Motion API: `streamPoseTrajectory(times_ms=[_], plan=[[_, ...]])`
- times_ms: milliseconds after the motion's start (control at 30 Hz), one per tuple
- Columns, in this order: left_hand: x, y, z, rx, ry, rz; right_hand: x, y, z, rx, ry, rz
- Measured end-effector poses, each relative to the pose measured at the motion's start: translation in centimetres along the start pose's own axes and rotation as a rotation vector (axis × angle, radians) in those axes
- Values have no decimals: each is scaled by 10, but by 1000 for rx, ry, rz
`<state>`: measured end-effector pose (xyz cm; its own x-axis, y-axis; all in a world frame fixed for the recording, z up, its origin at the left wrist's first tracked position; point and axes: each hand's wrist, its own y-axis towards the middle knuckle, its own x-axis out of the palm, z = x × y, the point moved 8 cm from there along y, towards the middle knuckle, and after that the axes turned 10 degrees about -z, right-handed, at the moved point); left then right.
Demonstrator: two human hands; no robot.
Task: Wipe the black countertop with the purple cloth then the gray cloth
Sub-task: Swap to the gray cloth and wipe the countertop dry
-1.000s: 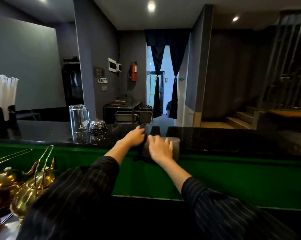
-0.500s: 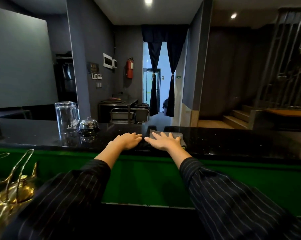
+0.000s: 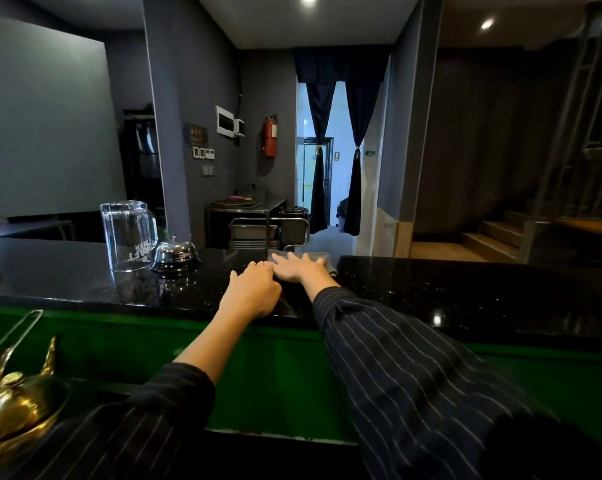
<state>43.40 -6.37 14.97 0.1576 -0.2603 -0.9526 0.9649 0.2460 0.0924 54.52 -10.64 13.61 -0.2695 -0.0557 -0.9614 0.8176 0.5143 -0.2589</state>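
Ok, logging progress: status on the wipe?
Right hand flat on gray cloth, far edge of countertop. Left hand beside it, grip unclear. Mug and bell stand left.

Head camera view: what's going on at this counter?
A person reaches across the black countertop. The right hand presses flat on a gray cloth near the far edge. The left hand rests beside it, fingers curled; whether it holds anything is unclear. A glass mug and a bell stand to the left.
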Motion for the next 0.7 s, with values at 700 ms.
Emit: streamPoseTrajectory(times_ms=[700], plan=[[-13, -18, 12, 39, 2, 89, 2, -56, 86, 176, 44, 49]])
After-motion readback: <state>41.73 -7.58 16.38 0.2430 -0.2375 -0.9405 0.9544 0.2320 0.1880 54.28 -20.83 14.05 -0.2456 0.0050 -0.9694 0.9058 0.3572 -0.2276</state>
